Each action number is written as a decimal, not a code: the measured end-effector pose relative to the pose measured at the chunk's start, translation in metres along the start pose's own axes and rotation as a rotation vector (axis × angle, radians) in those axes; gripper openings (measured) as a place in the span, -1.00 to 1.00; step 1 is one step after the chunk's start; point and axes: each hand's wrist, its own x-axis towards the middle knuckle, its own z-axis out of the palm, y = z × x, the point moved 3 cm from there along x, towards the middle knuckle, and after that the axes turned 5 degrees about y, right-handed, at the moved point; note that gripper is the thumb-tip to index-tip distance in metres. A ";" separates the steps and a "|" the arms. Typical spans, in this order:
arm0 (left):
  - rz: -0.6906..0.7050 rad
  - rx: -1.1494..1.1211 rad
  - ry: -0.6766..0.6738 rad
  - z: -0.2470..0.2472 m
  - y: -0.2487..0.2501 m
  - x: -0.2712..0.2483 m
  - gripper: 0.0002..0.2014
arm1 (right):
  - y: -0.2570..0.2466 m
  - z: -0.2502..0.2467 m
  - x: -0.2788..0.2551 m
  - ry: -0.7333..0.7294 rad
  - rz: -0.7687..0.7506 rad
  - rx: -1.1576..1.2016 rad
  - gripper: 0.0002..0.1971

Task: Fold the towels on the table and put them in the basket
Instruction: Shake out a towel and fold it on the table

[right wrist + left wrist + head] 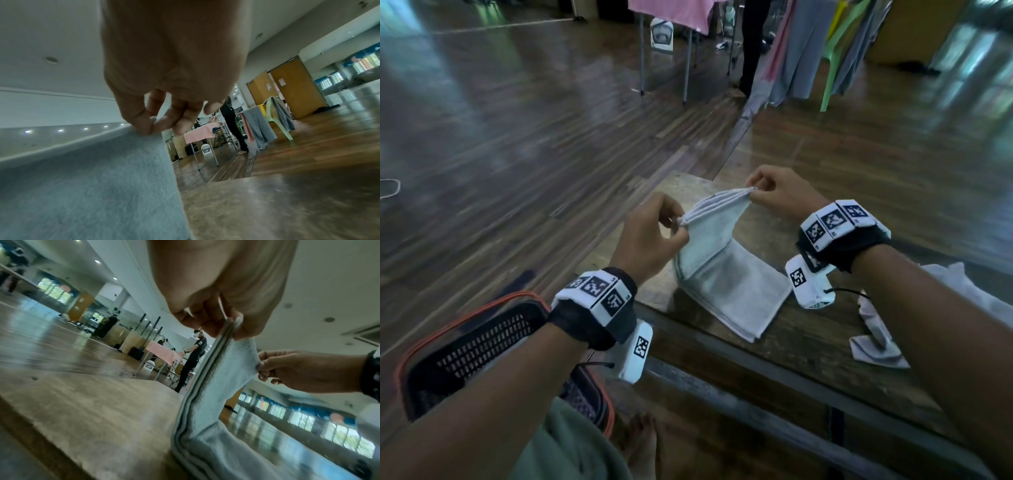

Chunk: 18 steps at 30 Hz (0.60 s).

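A pale grey towel [726, 274], folded into several layers, lies on the wooden table [808, 329]. Its far end is lifted off the table. My left hand [678, 228] pinches the left corner of that raised end, and my right hand [755, 192] pinches the right corner. The left wrist view shows the layered towel [216, 386] hanging down from my left hand [232, 327], with my right hand [260, 366] on the other corner. In the right wrist view my right hand [153, 125] nips the towel [92, 186] edge. A black basket [476, 349] with an orange rim stands on the floor at the lower left.
Another crumpled white towel [876, 329] lies on the table to the right, partly behind my right forearm. Beyond the table are a pink-covered table [671, 13], hanging clothes [801, 51], a green plastic chair [839, 58] and a standing person [751, 44].
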 end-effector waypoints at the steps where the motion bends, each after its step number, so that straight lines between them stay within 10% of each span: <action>1: 0.043 -0.006 -0.029 0.004 0.006 -0.005 -0.83 | 0.006 -0.005 -0.010 -0.057 0.009 0.049 -0.86; 18: 0.401 0.270 -0.509 0.098 0.006 -0.079 -0.75 | 0.104 0.029 -0.081 -0.164 0.409 0.183 -0.82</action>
